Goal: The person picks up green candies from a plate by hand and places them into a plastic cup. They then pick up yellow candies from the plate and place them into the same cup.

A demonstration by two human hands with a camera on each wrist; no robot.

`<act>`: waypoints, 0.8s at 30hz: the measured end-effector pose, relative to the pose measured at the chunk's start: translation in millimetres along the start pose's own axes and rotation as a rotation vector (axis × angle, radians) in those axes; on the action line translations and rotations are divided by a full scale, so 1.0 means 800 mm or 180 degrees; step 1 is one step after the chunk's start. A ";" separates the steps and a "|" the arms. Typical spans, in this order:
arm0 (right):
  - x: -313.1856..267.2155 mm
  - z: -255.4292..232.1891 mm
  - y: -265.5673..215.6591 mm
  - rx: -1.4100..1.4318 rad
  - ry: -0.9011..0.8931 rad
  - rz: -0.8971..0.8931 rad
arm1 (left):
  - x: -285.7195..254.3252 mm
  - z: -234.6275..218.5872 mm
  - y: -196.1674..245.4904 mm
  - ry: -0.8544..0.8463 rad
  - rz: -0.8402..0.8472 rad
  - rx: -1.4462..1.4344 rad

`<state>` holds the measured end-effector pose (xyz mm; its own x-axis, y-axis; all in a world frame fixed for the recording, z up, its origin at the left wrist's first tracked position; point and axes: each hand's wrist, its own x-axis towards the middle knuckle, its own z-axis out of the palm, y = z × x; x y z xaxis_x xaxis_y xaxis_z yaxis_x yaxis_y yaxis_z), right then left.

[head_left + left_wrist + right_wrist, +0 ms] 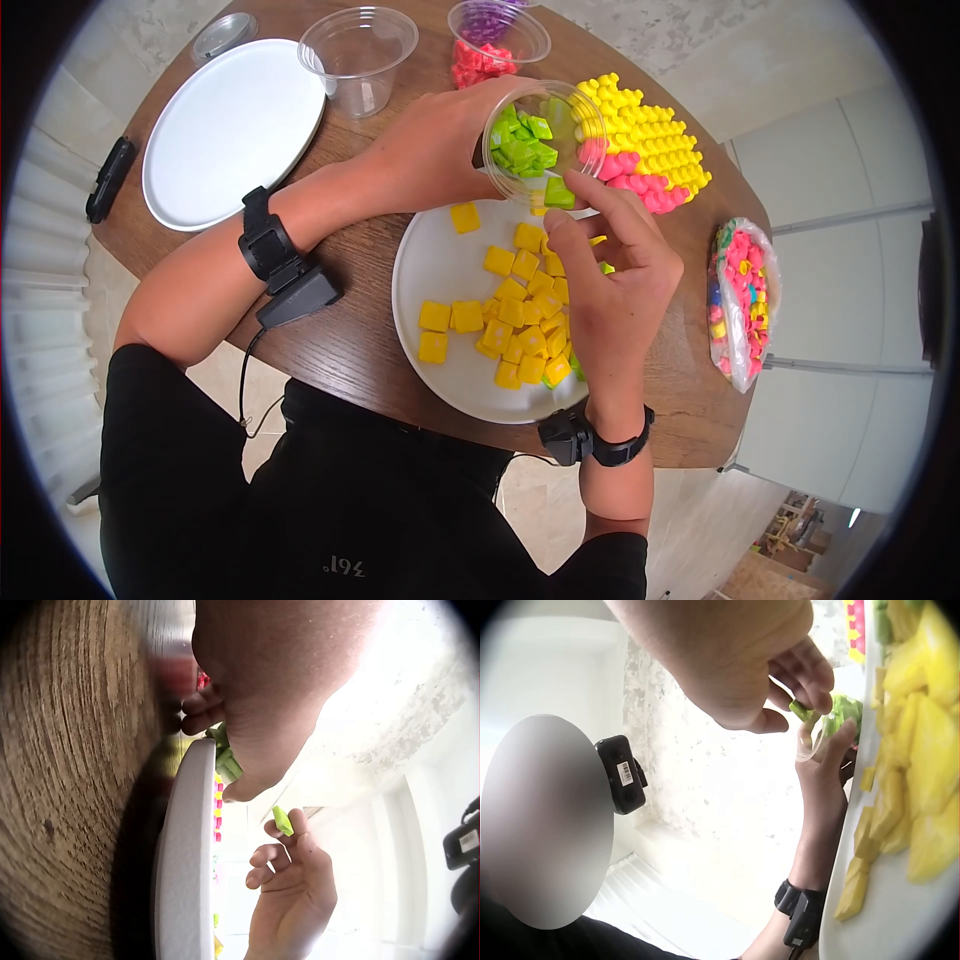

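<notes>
My left hand (450,145) grips a clear plastic cup (572,108), tilted with its mouth toward me. Several glossy green squares (522,145) that look like wrapped candies lie inside. At the cup's rim, my right hand (618,265) pinches one green square (560,193) between thumb and fingertips; the right wrist view shows this green square (801,711) just beside the cup. Beneath both hands is a round white plate (420,265) with many yellow squares (510,310) and a few green ones near its right side, partly hidden by my right hand.
An empty clear cup (358,60) and a white oval tray (225,140) stand at the back left. Another cup holds red pieces (483,65). Yellow and pink knobbed pieces (650,140) stand in rows behind the plate. A bag of colourful pieces (745,300) sits at the right edge.
</notes>
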<state>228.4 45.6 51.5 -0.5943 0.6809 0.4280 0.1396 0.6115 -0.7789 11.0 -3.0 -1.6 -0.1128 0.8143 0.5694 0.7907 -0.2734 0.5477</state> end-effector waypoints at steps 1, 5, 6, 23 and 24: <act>0.000 0.000 0.001 0.0037 0.0017 0.0000 | 0.000 0.000 0.000 0.0000 -0.0003 0.0001; 0.000 0.000 -0.002 -0.0061 -0.0030 0.0000 | -0.001 0.002 -0.002 0.0026 0.0009 -0.0020; -0.001 0.001 -0.002 -0.0069 -0.0076 0.0060 | -0.001 0.003 -0.003 0.0059 0.0016 -0.0047; -0.001 0.003 -0.003 -0.0028 -0.0248 0.0195 | 0.001 0.000 0.000 -0.0017 0.0015 -0.0017; -0.001 0.003 -0.004 -0.0023 -0.0256 0.0208 | 0.001 0.000 -0.001 -0.0009 0.0043 -0.0004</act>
<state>226.9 42.4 52.3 -0.6453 0.6850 0.3381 0.1856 0.5699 -0.8005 10.3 -2.5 -1.7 -0.1004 0.8119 0.5751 0.7913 -0.2852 0.5408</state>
